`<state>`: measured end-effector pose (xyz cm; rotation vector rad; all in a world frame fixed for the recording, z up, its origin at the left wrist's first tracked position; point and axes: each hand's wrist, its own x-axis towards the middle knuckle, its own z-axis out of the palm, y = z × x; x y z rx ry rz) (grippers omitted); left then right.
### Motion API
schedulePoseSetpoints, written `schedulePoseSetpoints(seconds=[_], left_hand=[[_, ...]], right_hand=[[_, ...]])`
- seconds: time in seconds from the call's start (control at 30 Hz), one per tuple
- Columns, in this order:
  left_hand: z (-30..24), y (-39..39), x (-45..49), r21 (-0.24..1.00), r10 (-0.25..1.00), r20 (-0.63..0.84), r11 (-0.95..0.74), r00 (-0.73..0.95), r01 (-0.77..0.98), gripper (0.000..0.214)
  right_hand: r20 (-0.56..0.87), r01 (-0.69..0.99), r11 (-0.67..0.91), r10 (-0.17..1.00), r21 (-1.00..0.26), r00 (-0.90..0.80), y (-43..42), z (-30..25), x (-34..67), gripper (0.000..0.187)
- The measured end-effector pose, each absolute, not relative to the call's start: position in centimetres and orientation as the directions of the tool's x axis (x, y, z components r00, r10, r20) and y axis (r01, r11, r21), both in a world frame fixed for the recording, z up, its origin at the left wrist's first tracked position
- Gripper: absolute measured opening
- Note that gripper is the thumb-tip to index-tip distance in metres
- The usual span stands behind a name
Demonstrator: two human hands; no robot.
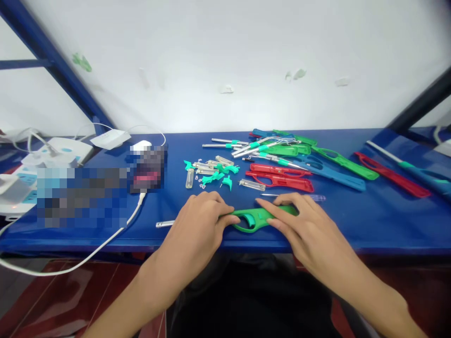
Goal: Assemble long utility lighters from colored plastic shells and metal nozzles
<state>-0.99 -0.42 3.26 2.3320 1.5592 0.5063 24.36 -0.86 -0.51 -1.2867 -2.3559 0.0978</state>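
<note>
A green plastic lighter shell (254, 218) lies near the front edge of the blue table (352, 220). My left hand (199, 220) presses on its left end with fingers curled over it. My right hand (299, 223) covers its right end, fingers stretched along the shell. Just behind lie red shells (282, 178), small teal triggers (225, 176) and clear tubes (189, 178). A thin clear rod (310, 197) lies beyond my right hand.
Green, blue and red shells (338, 164) and metal-tipped rods (246, 148) are piled at the back centre and right. A white cable (116, 234), power strips (21, 188) and a blurred object sit on the left. A small metal tube (165, 224) lies left of my left hand.
</note>
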Motion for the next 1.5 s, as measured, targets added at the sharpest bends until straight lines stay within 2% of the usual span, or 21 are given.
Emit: schedulePoseSetpoints(seconds=[0.1, 0.17, 0.27, 0.4, 0.53, 0.7, 0.77, 0.9, 1.03, 1.27, 1.4, 1.5], left_hand=[[4.2, -0.3, -0.5, 0.401, 0.946, 0.059, -0.316, 0.320, 0.860, 0.019], [5.0, 0.2, -0.2, 0.407, 0.954, -0.016, -0.268, 0.300, 0.873, 0.013], [6.0, 1.3, -0.3, 0.490, 0.942, -0.144, -0.200, 0.305, 0.848, 0.006], [6.6, 2.1, -0.8, 0.577, 0.914, -0.230, -0.149, 0.335, 0.803, 0.013], [6.5, 1.5, -1.1, 0.557, 0.928, -0.141, -0.214, 0.345, 0.802, 0.013], [6.0, 0.9, -0.8, 0.458, 0.912, 0.083, -0.393, 0.402, 0.798, 0.002], [5.9, 1.0, -0.5, 0.389, 0.880, 0.134, -0.470, 0.456, 0.792, 0.008], [6.3, 1.5, 0.0, 0.221, 0.788, 0.139, -0.615, 0.600, 0.757, 0.015], [6.6, 1.7, 0.2, 0.152, 0.734, 0.133, -0.679, 0.666, 0.718, 0.015], [6.5, 0.9, 0.5, 0.164, 0.781, 0.115, -0.625, 0.614, 0.763, 0.015], [6.4, 0.9, 0.9, 0.254, 0.767, 0.127, -0.638, 0.629, 0.727, 0.004], [6.1, 1.3, 1.2, 0.266, 0.741, 0.135, -0.666, 0.658, 0.696, 0.014]], right_hand=[[0.356, 0.777, 0.564, 0.813, -0.281, -0.461, -0.8, -0.7, 24.2, 0.042], [0.348, 0.761, 0.559, 0.821, -0.330, -0.452, -0.7, -0.7, 24.2, 0.040], [0.300, 0.723, 0.515, 0.857, -0.461, -0.419, -0.5, -0.4, 24.2, 0.034], [0.265, 0.694, 0.441, 0.898, -0.569, -0.352, -0.6, -0.1, 24.3, 0.026], [0.317, 0.676, 0.449, 0.893, -0.585, -0.319, -0.8, -0.4, 24.3, 0.025], [0.403, 0.647, 0.472, 0.876, -0.599, -0.267, -0.8, -1.0, 24.4, 0.031], [0.417, 0.645, 0.493, 0.864, -0.584, -0.284, -0.7, -0.9, 24.4, 0.033], [0.406, 0.643, 0.503, 0.861, -0.578, -0.308, -0.7, -0.5, 24.4, 0.022], [0.467, 0.616, 0.521, 0.843, -0.590, -0.267, -0.9, -0.9, 24.1, 0.020], [0.549, 0.613, 0.588, 0.787, -0.528, -0.281, -0.9, -1.6, 24.0, 0.019], [0.572, 0.617, 0.597, 0.773, -0.512, -0.274, -1.0, -1.4, 24.1, 0.020], [0.586, 0.626, 0.594, 0.769, -0.505, -0.257, -1.0, -1.5, 24.0, 0.019]])
